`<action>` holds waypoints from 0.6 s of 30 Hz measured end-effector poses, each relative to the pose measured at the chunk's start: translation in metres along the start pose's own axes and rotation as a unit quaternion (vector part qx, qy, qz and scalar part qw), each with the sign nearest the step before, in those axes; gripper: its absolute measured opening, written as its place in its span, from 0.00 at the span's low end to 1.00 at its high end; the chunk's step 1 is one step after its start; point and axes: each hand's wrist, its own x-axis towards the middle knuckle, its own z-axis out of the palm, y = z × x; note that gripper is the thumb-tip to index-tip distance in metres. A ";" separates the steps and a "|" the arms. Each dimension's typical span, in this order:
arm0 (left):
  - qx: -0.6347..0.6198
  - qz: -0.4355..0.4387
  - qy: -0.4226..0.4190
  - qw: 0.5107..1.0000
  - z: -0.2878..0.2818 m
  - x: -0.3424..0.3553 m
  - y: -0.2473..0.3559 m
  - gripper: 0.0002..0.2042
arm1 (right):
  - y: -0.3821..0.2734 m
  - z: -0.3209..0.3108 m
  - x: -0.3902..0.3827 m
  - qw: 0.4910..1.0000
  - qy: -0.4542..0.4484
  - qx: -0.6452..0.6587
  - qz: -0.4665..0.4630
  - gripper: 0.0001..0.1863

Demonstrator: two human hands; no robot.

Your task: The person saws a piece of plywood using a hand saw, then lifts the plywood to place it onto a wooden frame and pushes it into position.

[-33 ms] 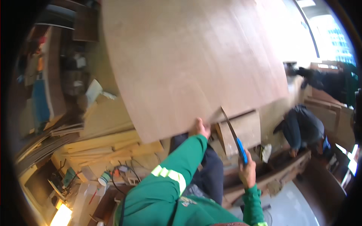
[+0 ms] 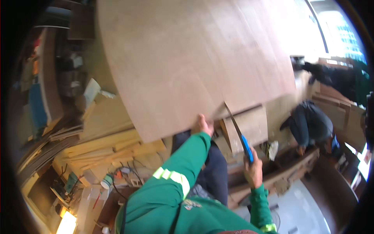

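Note:
A large pale plywood sheet (image 2: pixel 186 62) fills the upper middle of the view. My left hand (image 2: pixel 203 126) grips its near edge, thumb on top, fingers hidden underneath. My right hand (image 2: pixel 253 167) is closed on a handsaw (image 2: pixel 244 142) with a blue handle. The saw's blade crosses the sheet's near edge a little right of my left hand, its tip over the board. A smaller board (image 2: pixel 247 128) lies below the sheet, beside the saw. My dark-trousered leg (image 2: pixel 218 171) shows under my left forearm.
A crouching person (image 2: pixel 309 126) in dark clothes is at the right, with another person's arm (image 2: pixel 331 76) above. Timber offcuts (image 2: pixel 109 152) and cables (image 2: pixel 117 175) lie lower left, stacked boards (image 2: pixel 48 144) at the far left. A pale grey panel (image 2: pixel 306 204) sits lower right.
The whole view has shifted slightly, so the sheet, my hands and the surroundings appear a little higher and further left. Both grips look the same.

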 end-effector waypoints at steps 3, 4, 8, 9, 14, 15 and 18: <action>0.139 -0.039 -0.028 0.989 0.000 0.008 -0.004 0.21 | -0.001 0.000 0.002 0.998 -0.001 -0.006 -0.063 0.21; 0.233 -0.087 -0.045 0.968 -0.005 0.000 0.002 0.22 | -0.004 -0.003 0.004 0.997 -0.017 -0.008 -0.070 0.20; 0.652 0.234 -0.157 0.704 0.018 -0.020 0.039 0.14 | 0.006 -0.008 0.010 0.998 -0.026 0.026 -0.052 0.21; 0.681 0.366 -0.145 0.618 0.049 -0.033 0.055 0.12 | 0.015 -0.008 0.007 0.998 -0.013 0.028 -0.051 0.21; 0.679 0.685 -0.110 0.240 0.187 0.001 0.101 0.34 | 0.000 -0.043 -0.015 0.998 -0.063 0.020 -0.024 0.22; 0.733 0.641 -0.076 0.214 0.205 0.012 0.103 0.37 | -0.003 -0.052 -0.021 0.997 -0.072 0.019 -0.019 0.23; 0.823 0.545 -0.019 0.161 0.245 0.018 0.102 0.42 | 0.008 -0.053 -0.024 0.997 -0.050 -0.002 -0.053 0.25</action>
